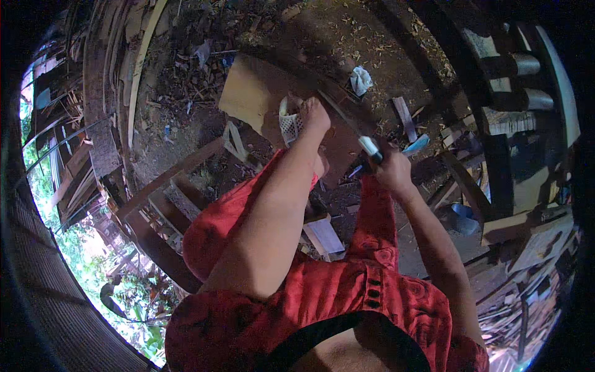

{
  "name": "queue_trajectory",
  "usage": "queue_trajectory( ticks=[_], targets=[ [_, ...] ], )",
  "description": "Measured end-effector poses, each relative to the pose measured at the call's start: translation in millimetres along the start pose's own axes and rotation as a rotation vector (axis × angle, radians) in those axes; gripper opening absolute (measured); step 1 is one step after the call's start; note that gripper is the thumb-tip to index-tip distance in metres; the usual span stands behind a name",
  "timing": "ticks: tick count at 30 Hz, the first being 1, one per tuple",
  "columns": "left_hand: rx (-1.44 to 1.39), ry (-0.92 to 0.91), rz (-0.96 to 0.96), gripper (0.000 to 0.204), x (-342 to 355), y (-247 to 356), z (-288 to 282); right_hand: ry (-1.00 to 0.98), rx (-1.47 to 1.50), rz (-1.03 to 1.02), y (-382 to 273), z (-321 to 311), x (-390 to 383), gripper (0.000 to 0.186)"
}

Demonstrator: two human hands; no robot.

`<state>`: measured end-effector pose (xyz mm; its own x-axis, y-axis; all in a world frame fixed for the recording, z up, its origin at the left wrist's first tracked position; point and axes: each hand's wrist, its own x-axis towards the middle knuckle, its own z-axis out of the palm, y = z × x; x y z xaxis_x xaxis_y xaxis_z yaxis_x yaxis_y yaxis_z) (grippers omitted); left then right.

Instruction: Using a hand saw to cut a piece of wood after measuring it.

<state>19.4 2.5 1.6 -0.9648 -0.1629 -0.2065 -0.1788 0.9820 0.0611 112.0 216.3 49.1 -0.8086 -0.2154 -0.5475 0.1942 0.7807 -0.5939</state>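
Note:
My left hand (315,116) is reached forward over a brown board (245,93), its fingers closed. Against its left side is a white perforated thing (290,127), like a clog or a small basket; I cannot tell which, nor what the fingers hold. To the right, my right hand (394,170) is wrapped round the dark end of a handle. A pale collar joins it to a long, thin blade (338,110), slanting up and left past my left hand. It looks like a long knife. Red patterned clothing (372,248) covers my lap and legs.
A crumpled white bag (361,80) lies on the dirt floor beyond the hands, among scattered chips. A wood strip (404,119) and a light-blue piece (416,145) lie right of them. Wooden beams (170,177) stand left; a bucket (463,218) sits right, near stacked planks.

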Motion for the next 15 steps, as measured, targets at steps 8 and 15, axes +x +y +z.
queue_trajectory(
  ticks=[8,15],
  targets=[
    [0.007,-0.169,0.014,0.013,3,6,-11,0.086,0.268,-0.035,6,-22,-45,0.039],
    [0.03,-0.331,0.016,0.012,8,6,-15,0.027,0.185,0.064,34,-25,-113,0.036]
  ],
)
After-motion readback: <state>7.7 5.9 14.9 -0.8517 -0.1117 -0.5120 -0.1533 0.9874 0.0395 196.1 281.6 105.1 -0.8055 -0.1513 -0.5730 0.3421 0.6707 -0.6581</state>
